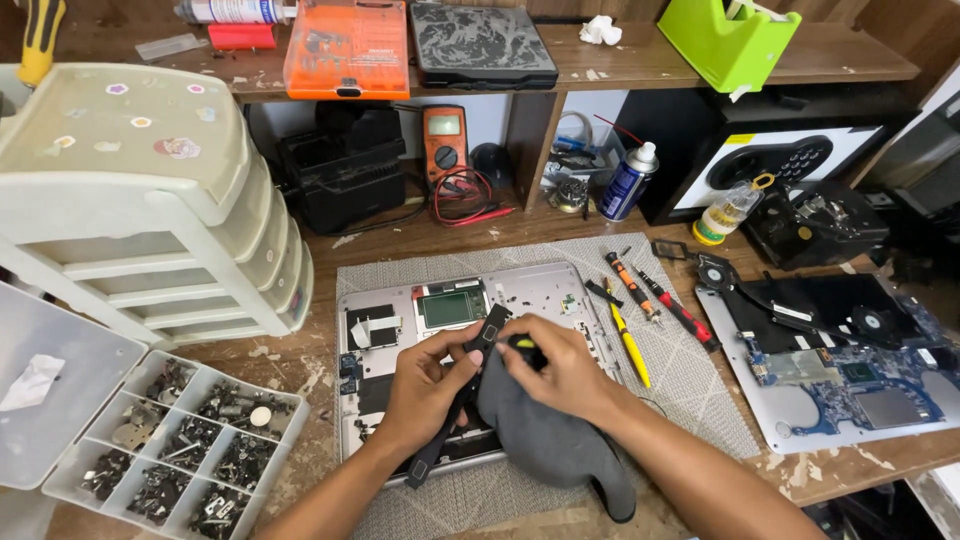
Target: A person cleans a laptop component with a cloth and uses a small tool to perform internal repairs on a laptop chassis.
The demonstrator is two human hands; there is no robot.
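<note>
At the frame's centre my left-hand fingers (425, 385) pinch a long black strip (462, 392) while my right-hand fingers (560, 372) close around a yellow-handled tool (522, 344) against it, a grey cloth (550, 440) draped beneath, all over the opened silver laptop shell (540, 290) on the counter (300, 365), screwdrivers (640, 300) lying right.

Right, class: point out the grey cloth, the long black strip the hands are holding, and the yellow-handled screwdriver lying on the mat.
grey cloth (545, 440), head view, middle of the fabric.
long black strip (478, 340), head view, upper end above the left hand.
yellow-handled screwdriver (630, 348), head view, middle of the handle.
</note>
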